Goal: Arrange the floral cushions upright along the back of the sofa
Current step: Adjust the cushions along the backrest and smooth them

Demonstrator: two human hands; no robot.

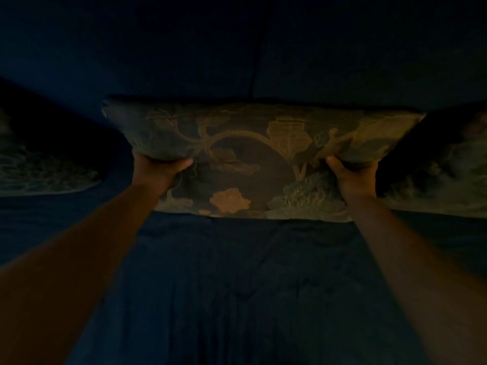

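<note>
The scene is very dark. A floral cushion (250, 159) with orange flowers and curling stems stands against the back of a dark blue sofa (263, 48), its lower edge on the seat. My left hand (158, 169) grips its left side and my right hand (353, 175) grips its right side, thumbs on the front. A second floral cushion (39, 169) lies at the far left on the seat. A third floral cushion (442, 180) rests at the far right, partly in shadow.
The blue seat (250, 285) stretches toward me between my forearms, its cover wrinkled. A vertical seam (254, 69) divides the sofa back above the middle cushion.
</note>
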